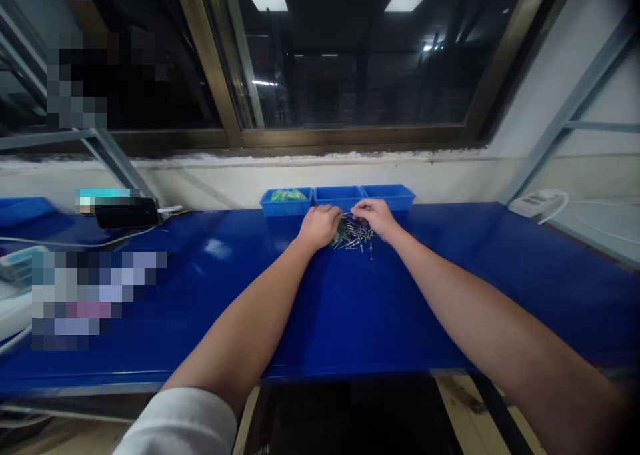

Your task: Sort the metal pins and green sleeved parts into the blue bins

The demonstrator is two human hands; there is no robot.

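A small pile of shiny metal pieces that look like blind rivets (pixel 356 233) lies on the blue tabletop, between and in front of both hands. My left hand (pixel 320 227) is closed at the pile's left side, its fingers curled down; what they hold is hidden. Beside its fingertips some green material (pixel 341 232) shows among the metal pieces. Over the pile's right side, my right hand (pixel 376 217) has thumb and fingers pinched together. Whatever is in that pinch is too small to make out.
Behind the hands stand three joined blue bins: the left bin (pixel 287 206) holds green packets, beside a middle bin (pixel 340 193) and a right bin (pixel 389 193). A dark phone (pixel 127 213) with a cable is at left. A white power strip (pixel 536 203) lies at right.
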